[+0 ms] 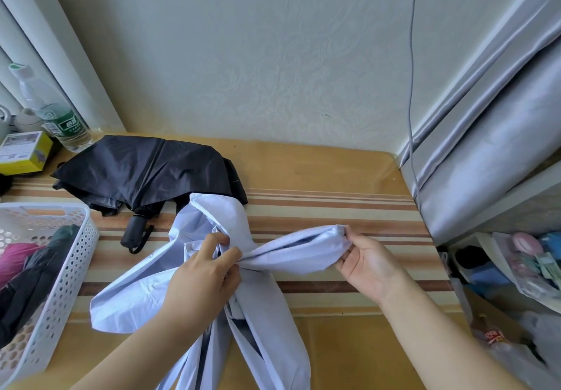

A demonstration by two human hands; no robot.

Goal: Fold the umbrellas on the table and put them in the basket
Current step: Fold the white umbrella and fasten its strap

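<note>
1. Gathering loose panels of a pale lilac fabric umbrella (267, 256), a person works with both bare hands at the near middle of the tabletop (334, 207). Its canopy flaps spread toward the viewer and over the near edge.
2. The left hand (203, 280) has a closed grip, thumb and fingers pinching the bunched fabric at the umbrella's centre.
3. The right hand (370, 265) has a half-closed grip, fingertips curled over the end of one flap and drawing it out to the right, level with the tabletop.
4. Judged step: the folding is in hand, with flaps being straightened one by one. The next move likely calls for laying this flap flat around the shaft, then taking up the next while the centre pinch is kept.
5. A white perforated plastic basket (76, 256) stands at the left, just beside the pale umbrella's left flap. It already holds dark and pink folded umbrellas, yet room shows near its far end.
6. Farther back, a black fabric umbrella (145, 168) lies collapsed but unfolded, its handle pointing toward the viewer. The pale umbrella's far flap overlaps its near edge.
7. Open striped tabletop lies to the right of the hands, bounded by a grey satin-covered cabinet (491, 159). A wall closes the far edge.
8. A clear plastic bottle with a green label (54, 116) and a yellow box (27, 153) crowd the far left corner.
</note>
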